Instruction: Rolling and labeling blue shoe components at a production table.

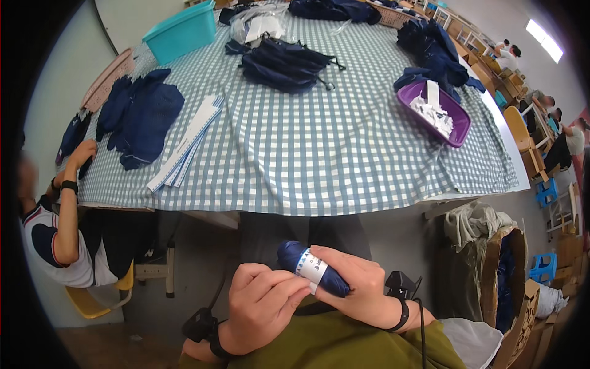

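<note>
A tightly rolled navy cloth bundle point(335, 283) is held over my lap, in front of the table edge. Around its middle runs a white paper band point(311, 267) with blue printing. My right hand point(362, 284) is wrapped round the roll from the right. At the band's lower end, my left hand point(261, 307) is closed, with thumb and fingers pinching the paper against the roll. Several flat paper strips point(190, 144) of similar look lie fanned on the table, ahead and to the left.
On the checked tablecloth point(270, 163) lie a navy drawstring bag point(283, 64), loose navy cloth point(144, 117) and a purple basket point(459, 132) of white slips. A turquoise bin point(181, 34) stands far left. A co-worker's arm point(69, 203) rests at the left edge. An open carton point(519, 277) stands right.
</note>
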